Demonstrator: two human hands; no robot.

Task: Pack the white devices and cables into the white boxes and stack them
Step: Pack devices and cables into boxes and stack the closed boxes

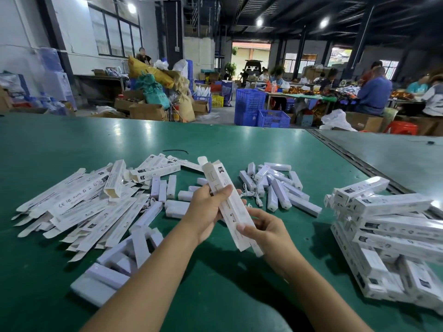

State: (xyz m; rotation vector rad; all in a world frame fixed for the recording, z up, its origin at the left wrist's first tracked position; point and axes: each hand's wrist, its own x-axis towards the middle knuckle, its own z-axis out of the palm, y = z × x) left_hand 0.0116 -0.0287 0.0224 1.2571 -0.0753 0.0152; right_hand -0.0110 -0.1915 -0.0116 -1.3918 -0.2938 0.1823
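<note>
A long white box is held slanted above the green table, its far end flap open. My left hand grips its middle from the left. My right hand pinches its near end, where a flap hangs open. Flat unfolded white boxes lie heaped at the left. White devices lie in a loose pile to the right of the box, more sit behind my left hand, and others near my left forearm. A white cable lies by the right pile. Packed boxes are stacked at the right.
A black cable tie lies further back on the table. A dark seam separates this table from a second one at the right. Beyond the far edge are blue crates, cardboard boxes and people seated at other tables.
</note>
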